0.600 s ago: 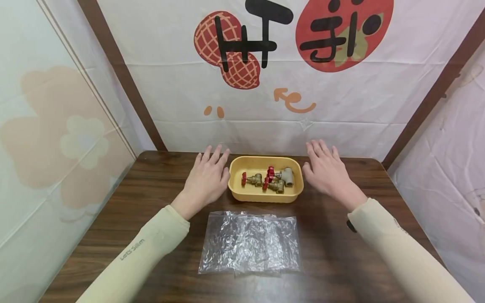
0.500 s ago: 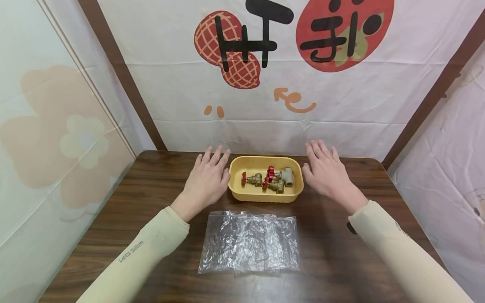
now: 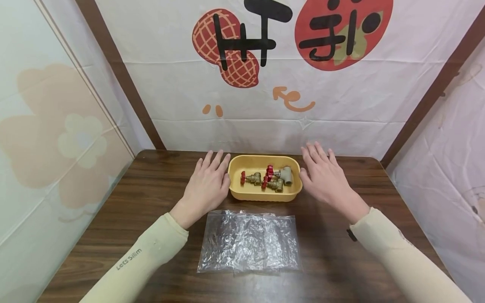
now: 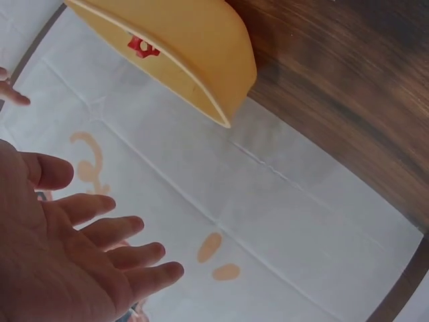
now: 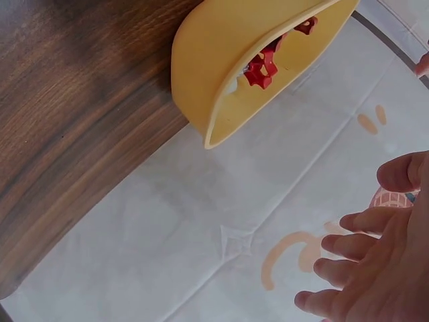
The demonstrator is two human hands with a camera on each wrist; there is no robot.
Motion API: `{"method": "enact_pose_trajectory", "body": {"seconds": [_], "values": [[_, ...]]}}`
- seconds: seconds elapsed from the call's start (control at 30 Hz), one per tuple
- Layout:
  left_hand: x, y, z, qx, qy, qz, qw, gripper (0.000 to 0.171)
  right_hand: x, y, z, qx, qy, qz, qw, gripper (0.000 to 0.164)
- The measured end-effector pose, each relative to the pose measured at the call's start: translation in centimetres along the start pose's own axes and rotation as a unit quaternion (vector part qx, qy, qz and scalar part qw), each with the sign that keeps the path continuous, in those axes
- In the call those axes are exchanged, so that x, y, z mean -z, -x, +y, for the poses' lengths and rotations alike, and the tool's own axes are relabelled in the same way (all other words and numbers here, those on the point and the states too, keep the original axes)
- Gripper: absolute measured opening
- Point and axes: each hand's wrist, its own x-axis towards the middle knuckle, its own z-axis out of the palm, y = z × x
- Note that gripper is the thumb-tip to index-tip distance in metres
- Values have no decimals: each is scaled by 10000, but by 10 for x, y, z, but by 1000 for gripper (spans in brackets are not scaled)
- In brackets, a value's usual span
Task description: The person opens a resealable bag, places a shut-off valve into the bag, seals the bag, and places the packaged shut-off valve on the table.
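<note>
Drawn slightly back: left hand [image 3: 204, 185] and right hand [image 3: 329, 179], both spread, holding nothing, flanking an oblong yellow tray [image 3: 261, 197]. Contents: two red-wheeled brass valves [image 3: 257, 179], one red-wheeled grey valve [image 3: 286, 176]. Nearer, on the brown wooden surface [image 3: 326, 261]: flat clear plastic bags [image 3: 250, 244]. Handling seems unstarted.

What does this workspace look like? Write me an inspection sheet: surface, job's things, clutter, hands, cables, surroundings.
Surface: dark wood-grain table, with some glare on the near part.
Job's things: yellow tray holding two brass-coloured valves and a grey-bodied valve, all with red handwheels; overlapping clear plastic bags lie on the person's side of the tray.
Clutter: nothing seen.
Hands: left hand and right hand at opposite ends of the tray, fingers extended, holding nothing.
Cables: nothing seen.
Surroundings: printed white cloth behind; more cloth at both sides.
</note>
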Motion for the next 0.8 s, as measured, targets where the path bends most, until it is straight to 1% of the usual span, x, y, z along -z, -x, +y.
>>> {"method": "enact_pose_trajectory", "body": {"seconds": [0.2,0.4,0.57,0.8], "values": [[-2,4,3,-82,-15,42,10000,55,-1,6,-1,37,-18,18,10000,64],[0,9,9,-114,0,-47,9999,56,-5,14,-1,33,-78,33,10000,63],[-1,13,15,-179,-9,-45,9998,56,-6,20,-4,91,-132,103,9998,62],[-6,15,22,-397,108,224,9989,53,-11,27,-9,273,-279,283,9988,61]]}}
